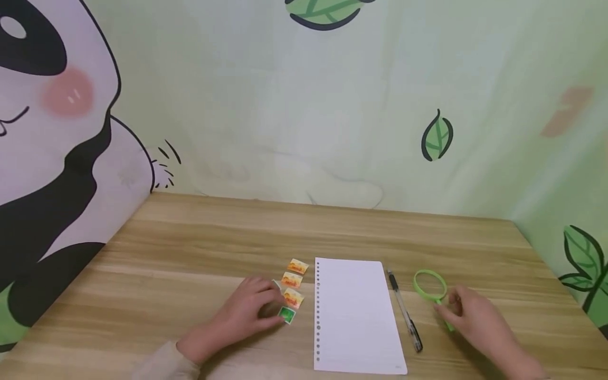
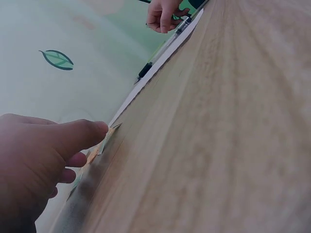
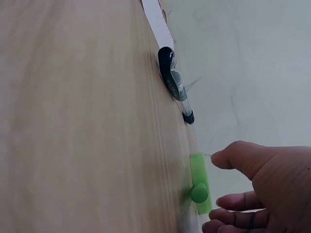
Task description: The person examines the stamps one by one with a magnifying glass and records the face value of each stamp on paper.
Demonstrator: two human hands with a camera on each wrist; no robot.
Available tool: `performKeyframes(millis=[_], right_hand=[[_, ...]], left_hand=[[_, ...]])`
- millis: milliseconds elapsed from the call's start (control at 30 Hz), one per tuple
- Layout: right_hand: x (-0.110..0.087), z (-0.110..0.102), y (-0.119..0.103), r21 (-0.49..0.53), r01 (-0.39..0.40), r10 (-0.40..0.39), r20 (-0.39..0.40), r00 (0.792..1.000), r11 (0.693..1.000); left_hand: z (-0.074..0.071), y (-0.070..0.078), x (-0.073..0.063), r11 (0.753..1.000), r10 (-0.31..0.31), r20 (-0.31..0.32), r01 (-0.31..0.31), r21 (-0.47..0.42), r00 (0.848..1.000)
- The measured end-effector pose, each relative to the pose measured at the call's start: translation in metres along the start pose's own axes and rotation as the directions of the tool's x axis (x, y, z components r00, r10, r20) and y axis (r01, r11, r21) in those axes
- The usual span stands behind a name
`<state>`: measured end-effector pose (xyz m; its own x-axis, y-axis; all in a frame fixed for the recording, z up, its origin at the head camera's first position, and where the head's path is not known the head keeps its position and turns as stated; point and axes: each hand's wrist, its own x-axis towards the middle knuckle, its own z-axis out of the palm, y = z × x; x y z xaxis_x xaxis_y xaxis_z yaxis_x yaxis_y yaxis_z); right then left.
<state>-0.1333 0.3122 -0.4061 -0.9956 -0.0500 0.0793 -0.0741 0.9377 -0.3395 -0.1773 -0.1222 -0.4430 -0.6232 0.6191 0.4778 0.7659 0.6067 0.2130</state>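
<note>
Right hand (image 1: pixel 480 319): 1; grip loose, thumb and fingers apart at the handle of the green magnifier (image 1: pixel 436 300); contact cannot be told.
Left hand (image 1: pixel 242 311): 1; grip loose, fingers bent over the small cards, thumb beside the green card (image 1: pixel 287 315).
Sheet (image 1: pixel 356 316): 1; white, punched along its left edge, flat between the hands.
Pen (image 1: pixel 404 310): 1; just right of the sheet.
Magnifier: 1; lies right of the pen.
Orange cards (image 1: pixel 292 279): 3, in a column left of the sheet.
Counter (image 1: pixel 199 253): 1; wooden, carrying all items.
Wall (image 1: pixel 332 105): leaf prints, beyond.
</note>
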Motion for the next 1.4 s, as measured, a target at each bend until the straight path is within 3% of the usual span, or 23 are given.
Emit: performKeyframes(millis=[300,533,767,1133,1400], right_hand=[[-0.004,0.002,0.004,-0.036,-0.028,0.031,0.102,0.994,0.999],[-0.003,0.004,0.007,-0.038,-0.07,0.075,0.131,0.989,0.997],[-0.001,-0.001,0.011,-0.066,-0.082,0.091,0.158,0.983,0.994],[-0.004,-0.017,0.008,-0.085,0.0,0.003,0.039,0.999,0.996],[0.004,-0.032,-0.014,-0.1,0.066,-0.07,-0.035,0.997,0.993]], left_hand=[[-0.002,-0.001,0.007,1.0,0.007,0.071,-0.007,-0.001,0.997],[-0.003,-0.003,0.009,1.0,0.02,0.09,-0.019,-0.015,0.996],[-0.004,0.0,0.012,1.0,-0.008,0.119,0.011,-0.026,0.993],[-0.001,0.003,0.009,0.997,-0.051,0.135,0.057,-0.045,0.99],[-0.003,0.0,0.002,0.996,-0.074,0.125,0.079,-0.038,0.989]])
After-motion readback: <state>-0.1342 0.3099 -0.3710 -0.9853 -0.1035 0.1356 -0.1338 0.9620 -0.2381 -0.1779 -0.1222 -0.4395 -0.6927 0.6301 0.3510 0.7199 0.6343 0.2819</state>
